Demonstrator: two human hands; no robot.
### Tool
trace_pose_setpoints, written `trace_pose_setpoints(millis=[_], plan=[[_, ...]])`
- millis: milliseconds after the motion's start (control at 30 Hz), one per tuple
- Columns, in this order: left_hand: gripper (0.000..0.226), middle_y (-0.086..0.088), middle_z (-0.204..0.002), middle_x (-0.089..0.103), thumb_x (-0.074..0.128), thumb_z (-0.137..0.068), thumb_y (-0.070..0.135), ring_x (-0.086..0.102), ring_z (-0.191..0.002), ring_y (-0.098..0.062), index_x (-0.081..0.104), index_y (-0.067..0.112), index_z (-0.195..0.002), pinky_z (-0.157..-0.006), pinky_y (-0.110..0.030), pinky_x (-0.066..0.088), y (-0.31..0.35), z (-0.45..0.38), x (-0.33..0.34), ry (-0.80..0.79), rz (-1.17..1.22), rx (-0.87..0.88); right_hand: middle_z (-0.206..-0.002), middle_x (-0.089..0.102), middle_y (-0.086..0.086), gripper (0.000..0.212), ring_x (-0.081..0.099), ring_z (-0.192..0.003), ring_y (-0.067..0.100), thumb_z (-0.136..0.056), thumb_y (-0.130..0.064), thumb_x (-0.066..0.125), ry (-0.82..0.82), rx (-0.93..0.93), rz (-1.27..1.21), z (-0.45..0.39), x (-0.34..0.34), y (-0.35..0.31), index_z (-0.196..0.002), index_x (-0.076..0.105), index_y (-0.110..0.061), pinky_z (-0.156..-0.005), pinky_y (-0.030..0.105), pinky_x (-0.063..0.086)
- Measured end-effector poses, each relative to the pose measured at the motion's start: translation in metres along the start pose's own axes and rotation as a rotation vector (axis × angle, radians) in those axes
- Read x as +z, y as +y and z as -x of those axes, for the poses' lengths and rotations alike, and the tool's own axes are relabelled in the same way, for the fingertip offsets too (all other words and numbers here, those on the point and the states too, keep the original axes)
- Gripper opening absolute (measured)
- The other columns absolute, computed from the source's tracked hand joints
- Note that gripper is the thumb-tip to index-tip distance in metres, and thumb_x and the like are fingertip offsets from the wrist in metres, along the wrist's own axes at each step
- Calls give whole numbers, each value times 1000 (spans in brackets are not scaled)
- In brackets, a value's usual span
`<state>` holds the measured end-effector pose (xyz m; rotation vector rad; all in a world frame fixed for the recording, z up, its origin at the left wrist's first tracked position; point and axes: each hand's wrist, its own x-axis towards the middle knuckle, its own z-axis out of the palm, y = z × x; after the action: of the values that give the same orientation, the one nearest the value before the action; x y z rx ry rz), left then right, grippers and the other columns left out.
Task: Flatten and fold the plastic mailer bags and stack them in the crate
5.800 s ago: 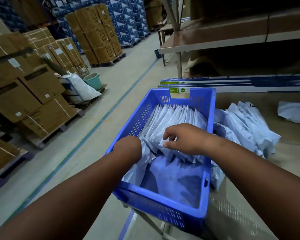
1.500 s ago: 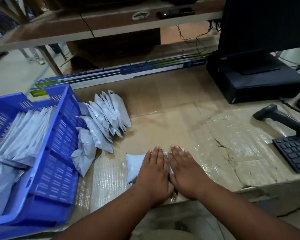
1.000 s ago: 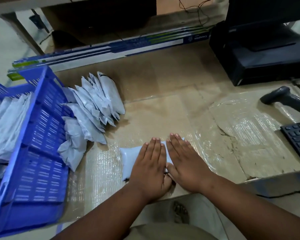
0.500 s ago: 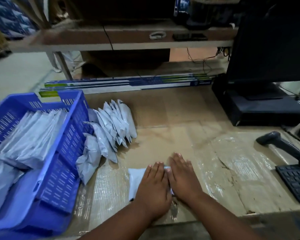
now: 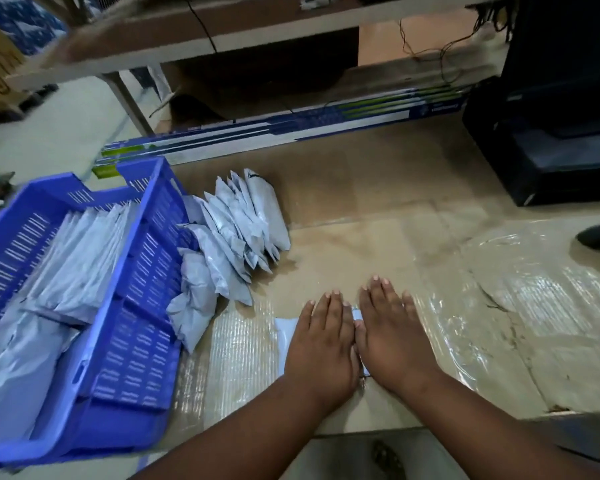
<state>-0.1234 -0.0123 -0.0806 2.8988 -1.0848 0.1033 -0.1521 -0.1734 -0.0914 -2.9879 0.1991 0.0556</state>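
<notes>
since the crate at left was left, a mailer at lower centre is pressed flat under left hand and right hand, fingers straight, nothing gripped; folding is judged next.

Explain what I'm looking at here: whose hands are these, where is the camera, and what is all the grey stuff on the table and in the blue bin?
There is no machine: a person works bare-handed, filmed by a camera on their head looking down. The left hand and right hand lie flat, side by side, pressing one grey mailer bag onto the table. Neither hand grips anything. To the left, a loose pile of mailer bags leans against the blue crate, which already holds stacked bags. At the far right edge is dark desk equipment.
</notes>
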Motion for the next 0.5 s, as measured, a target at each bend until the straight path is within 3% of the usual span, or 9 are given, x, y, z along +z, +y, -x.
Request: trace_pose_setpoints(millis=[233, 500], plan=[[69, -19, -176, 12, 29, -107, 38, 8, -164, -31, 21, 3, -167, -131, -53, 12, -8, 3, 8, 1, 76, 23, -177, 7, 10, 72, -2, -164, 24, -104, -46, 11, -4, -18, -7, -1, 4, 4, -168, 16, -13, -132, 50, 3], [72, -16, -176, 12, 23, -106, 43, 7, -164, -27, 21, 6, -167, -132, -49, 3, -18, 2, 6, -50, 164, 46, -177, 0, 8, 74, -4, -163, 26, -102, -50, 3, -85, -9, 24, -5, -10, 1, -169, 11, -21, -130, 49, 1]])
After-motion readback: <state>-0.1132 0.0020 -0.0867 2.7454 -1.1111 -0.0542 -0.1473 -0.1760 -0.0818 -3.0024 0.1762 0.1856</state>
